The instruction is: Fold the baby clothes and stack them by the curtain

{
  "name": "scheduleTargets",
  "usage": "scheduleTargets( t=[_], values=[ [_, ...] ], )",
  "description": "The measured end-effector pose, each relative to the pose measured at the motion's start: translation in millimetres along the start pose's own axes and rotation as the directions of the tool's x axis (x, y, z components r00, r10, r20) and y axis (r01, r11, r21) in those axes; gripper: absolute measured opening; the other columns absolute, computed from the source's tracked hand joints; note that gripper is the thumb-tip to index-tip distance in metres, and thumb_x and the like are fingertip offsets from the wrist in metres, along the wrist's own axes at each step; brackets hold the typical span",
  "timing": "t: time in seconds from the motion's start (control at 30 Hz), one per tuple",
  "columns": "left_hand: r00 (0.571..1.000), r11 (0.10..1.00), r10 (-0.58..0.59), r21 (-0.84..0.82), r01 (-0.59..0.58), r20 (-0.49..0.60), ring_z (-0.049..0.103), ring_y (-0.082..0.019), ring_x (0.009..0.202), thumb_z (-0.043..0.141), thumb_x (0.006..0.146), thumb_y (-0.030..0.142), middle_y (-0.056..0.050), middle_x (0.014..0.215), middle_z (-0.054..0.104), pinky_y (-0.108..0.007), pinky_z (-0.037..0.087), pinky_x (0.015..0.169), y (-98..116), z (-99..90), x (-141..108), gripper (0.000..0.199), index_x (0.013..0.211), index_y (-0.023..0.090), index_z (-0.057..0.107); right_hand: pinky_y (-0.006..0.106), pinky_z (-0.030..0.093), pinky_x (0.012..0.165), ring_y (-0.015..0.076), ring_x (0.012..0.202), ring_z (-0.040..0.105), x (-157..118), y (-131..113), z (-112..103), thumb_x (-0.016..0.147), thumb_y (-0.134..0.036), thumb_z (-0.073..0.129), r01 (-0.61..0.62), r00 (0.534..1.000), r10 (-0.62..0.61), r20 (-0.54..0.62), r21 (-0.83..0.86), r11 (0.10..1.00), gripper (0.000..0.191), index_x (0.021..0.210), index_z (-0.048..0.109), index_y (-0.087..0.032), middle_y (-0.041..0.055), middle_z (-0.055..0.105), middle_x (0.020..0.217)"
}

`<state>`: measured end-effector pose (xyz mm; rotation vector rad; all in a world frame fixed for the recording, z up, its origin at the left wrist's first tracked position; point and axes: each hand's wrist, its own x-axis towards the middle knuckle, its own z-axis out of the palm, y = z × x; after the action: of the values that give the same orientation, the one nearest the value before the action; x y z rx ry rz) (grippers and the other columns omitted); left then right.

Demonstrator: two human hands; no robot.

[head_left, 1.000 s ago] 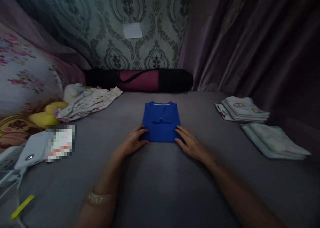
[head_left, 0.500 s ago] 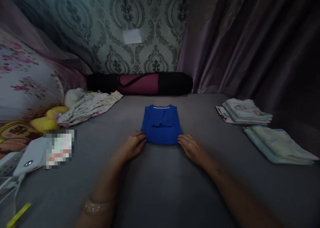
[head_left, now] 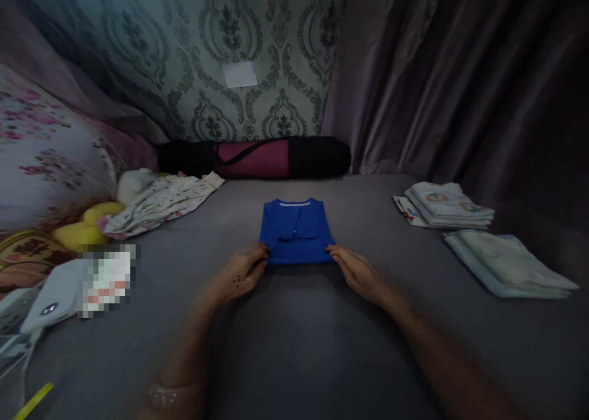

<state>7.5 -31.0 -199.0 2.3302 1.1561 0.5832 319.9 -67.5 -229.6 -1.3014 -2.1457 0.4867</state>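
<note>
A blue garment (head_left: 297,248), folded into a compact block with its neckline at the far side, lies on the grey sheet (head_left: 285,340). My left hand (head_left: 243,269) pinches its near left corner between thumb and fingers. At the near right corner, my right hand (head_left: 356,269) grips the blue fabric in the same way. The near edge is drawn straight between both hands.
Folded white cloths (head_left: 451,205) and pale green cloths (head_left: 510,263) lie at right. A crumpled patterned cloth (head_left: 165,202), yellow plush (head_left: 83,233), white device (head_left: 59,294) and cables are at left. A long black and maroon bag (head_left: 253,159) lies along the wall.
Both hands have closed on the near corners of the blue garment, and its near edge has gone from curved to straight. The view has shifted slightly.
</note>
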Motion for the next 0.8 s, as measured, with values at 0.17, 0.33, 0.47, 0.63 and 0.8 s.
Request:
scheduleTargets(
  t=[0.17, 0.33, 0.47, 0.63, 0.8],
  values=[
    [0.981, 0.984, -0.14, -0.094, 0.154, 0.137, 0.057, -0.025, 0.11, 0.049, 0.082, 0.033, -0.007, 0.121, 0.063, -0.033, 0.044, 0.095, 21, -16.5, -9, 0.024, 0.093, 0.021, 0.066, 0.035, 0.047, 0.09, 0.0188, 0.097, 0.062, -10, -19, -28, 0.097, -0.038, 0.033, -0.069, 0.987, 0.071, 0.147, -0.018, 0.997, 0.033, 0.111, 0.061, -0.028, 0.0029, 0.067, 0.104],
    [0.933, 0.95, -0.253, -0.114, 0.29, 0.256, 0.059, -0.02, 0.09, 0.054, 0.077, 0.038, -0.003, 0.108, 0.067, -0.023, 0.047, 0.07, 32, -29.9, -25, 0.031, 0.102, 0.025, 0.068, 0.027, 0.048, 0.072, 0.0149, 0.072, 0.06, -16, -40, -56, 0.095, -0.042, 0.038, -0.147, 0.939, 0.114, 0.325, 0.079, 0.986, 0.034, 0.094, 0.066, -0.022, 0.0, 0.065, 0.076],
    [0.885, 0.941, -0.247, -0.123, 0.317, 0.394, 0.056, -0.016, 0.074, 0.057, 0.075, 0.041, -0.001, 0.089, 0.067, -0.02, 0.043, 0.061, 42, -39.4, -34, 0.027, 0.093, 0.026, 0.07, 0.022, 0.046, 0.061, 0.0116, 0.063, 0.058, -19, -56, -71, 0.094, -0.041, 0.04, -0.23, 0.845, 0.124, 0.52, 0.144, 0.962, 0.034, 0.084, 0.064, -0.018, -0.0017, 0.058, 0.068],
    [0.843, 0.927, -0.147, -0.225, 0.3, 0.517, 0.048, -0.012, 0.061, 0.057, 0.078, 0.043, 0.001, 0.068, 0.057, -0.019, 0.038, 0.055, 47, -43.6, -31, 0.024, 0.079, 0.022, 0.066, 0.021, 0.045, 0.058, 0.0117, 0.063, 0.062, -15, -56, -73, 0.092, -0.044, 0.041, -0.328, 0.752, 0.119, 0.649, 0.212, 0.921, 0.034, 0.082, 0.059, -0.017, -0.003, 0.052, 0.068],
    [0.902, 0.89, -0.138, -0.348, 0.294, 0.408, 0.05, -0.012, 0.069, 0.052, 0.084, 0.046, 0.0, 0.075, 0.057, -0.02, 0.04, 0.062, 31, -47.0, -11, 0.03, 0.09, 0.02, 0.065, 0.024, 0.049, 0.063, 0.0123, 0.067, 0.059, 8, -40, -68, 0.091, -0.051, 0.041, -0.37, 0.837, 0.172, 0.52, 0.305, 0.878, 0.037, 0.083, 0.057, -0.018, -0.0019, 0.054, 0.072]
  ],
)
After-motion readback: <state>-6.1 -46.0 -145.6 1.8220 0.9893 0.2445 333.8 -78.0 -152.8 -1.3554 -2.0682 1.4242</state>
